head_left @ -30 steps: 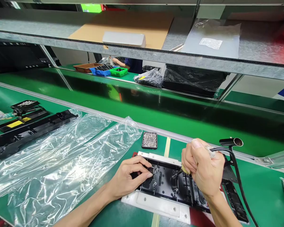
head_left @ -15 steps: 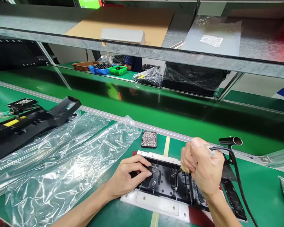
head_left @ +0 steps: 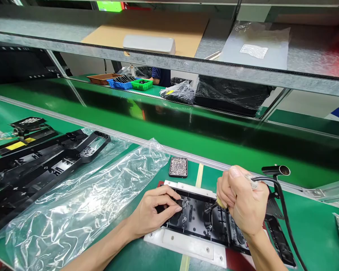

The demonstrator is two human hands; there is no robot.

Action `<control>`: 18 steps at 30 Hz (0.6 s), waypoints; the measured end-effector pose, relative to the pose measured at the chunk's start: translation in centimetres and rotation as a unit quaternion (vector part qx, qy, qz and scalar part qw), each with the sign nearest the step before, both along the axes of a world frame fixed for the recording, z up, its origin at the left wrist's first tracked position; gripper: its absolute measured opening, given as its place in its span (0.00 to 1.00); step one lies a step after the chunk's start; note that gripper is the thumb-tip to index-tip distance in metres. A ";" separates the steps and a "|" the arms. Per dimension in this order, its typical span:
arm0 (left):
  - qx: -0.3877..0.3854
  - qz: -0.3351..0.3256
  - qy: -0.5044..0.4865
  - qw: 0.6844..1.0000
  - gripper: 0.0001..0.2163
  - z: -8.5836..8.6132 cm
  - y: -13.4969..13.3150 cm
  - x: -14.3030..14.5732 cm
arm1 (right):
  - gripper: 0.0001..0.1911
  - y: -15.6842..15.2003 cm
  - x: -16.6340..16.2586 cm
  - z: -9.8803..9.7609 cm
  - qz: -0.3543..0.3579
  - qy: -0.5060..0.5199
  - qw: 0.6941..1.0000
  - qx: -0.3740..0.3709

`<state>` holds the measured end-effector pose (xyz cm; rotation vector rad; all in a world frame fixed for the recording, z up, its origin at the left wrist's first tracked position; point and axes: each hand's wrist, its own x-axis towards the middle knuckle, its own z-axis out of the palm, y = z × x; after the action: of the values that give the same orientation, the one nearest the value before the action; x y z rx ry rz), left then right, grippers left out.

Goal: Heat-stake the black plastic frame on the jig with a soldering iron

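My right hand [head_left: 241, 199] is wrapped round a corded soldering iron [head_left: 220, 203]. Its tip points down and left into a black plastic housing [head_left: 196, 216]; I cannot make out exactly where it touches. The housing lies open side up in a white fixture [head_left: 189, 246] with screws along its edge. At the housing's left end is my left hand [head_left: 154, 210], with thumb and forefinger curved over its inside and their tips a little apart. I see nothing between them. Behind the housing stands a small black tray [head_left: 178, 167] full of tiny metal pieces.
A tubular metal iron stand [head_left: 275, 170] rises beyond my right hand, with the cord [head_left: 284, 210] hanging beside it. Clear plastic sheeting [head_left: 81, 199] spreads at left, with long black plastic parts [head_left: 59, 162] on it. A metal shelf [head_left: 169, 62] crosses above. Across the bench a person's sleeve [head_left: 161, 76] shows.
At the left, a long black part that was blurred and tilted is now sharp, and a second such part lies in front with its hollow side showing. My hands have hardly moved.
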<state>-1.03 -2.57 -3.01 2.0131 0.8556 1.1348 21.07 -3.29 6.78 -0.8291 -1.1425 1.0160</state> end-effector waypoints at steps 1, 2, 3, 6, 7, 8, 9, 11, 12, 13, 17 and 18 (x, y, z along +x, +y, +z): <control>0.002 0.000 0.000 1.000 0.08 0.0 0.0 0.0 | 0.29 0.0 0.0 0.0 -0.001 -0.001 1.000 0.000; 0.003 -0.001 0.000 1.000 0.07 0.0 0.0 0.0 | 0.29 0.0 0.0 0.0 -0.001 -0.002 1.000 0.000; 0.003 -0.001 0.000 1.000 0.07 0.0 0.0 0.0 | 0.29 0.0 0.0 0.0 -0.002 -0.001 1.000 -0.001; 0.000 0.000 -0.004 1.000 0.07 0.1 -0.1 0.0 | 0.29 0.0 0.1 0.1 -0.003 0.000 1.000 0.000; -0.001 0.001 -0.005 1.000 0.07 0.1 -0.1 0.0 | 0.29 0.0 0.1 0.1 -0.004 -0.001 1.000 -0.001; -0.001 0.002 -0.006 1.000 0.07 0.1 -0.1 0.0 | 0.29 0.0 0.0 0.2 -0.005 -0.002 1.000 -0.001; -0.001 0.001 -0.007 1.000 0.07 0.1 -0.1 0.0 | 0.29 0.0 0.0 0.2 -0.006 -0.003 1.000 -0.003; 0.002 -0.001 -0.007 1.000 0.07 0.1 -0.1 0.0 | 0.29 -0.1 0.0 0.2 -0.006 -0.002 1.000 -0.005; 0.005 -0.002 -0.007 1.000 0.07 0.1 -0.1 0.0 | 0.29 -0.1 0.0 0.3 -0.005 -0.001 1.000 -0.005; 0.008 -0.003 -0.006 1.000 0.07 0.1 -0.1 0.0 | 0.29 -0.1 0.0 0.3 -0.004 0.000 1.000 -0.003; 0.011 0.000 -0.008 1.000 0.06 0.0 0.0 0.0 | 0.29 0.0 -0.1 0.3 -0.007 0.001 1.000 -0.002; 0.010 0.001 -0.008 1.000 0.06 0.0 0.0 0.0 | 0.30 0.0 -0.1 0.3 -0.007 0.001 1.000 -0.003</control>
<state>-1.05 -2.61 -3.00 2.0171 0.8403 1.1641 20.95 -3.29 7.10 -0.8393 -1.1306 1.0082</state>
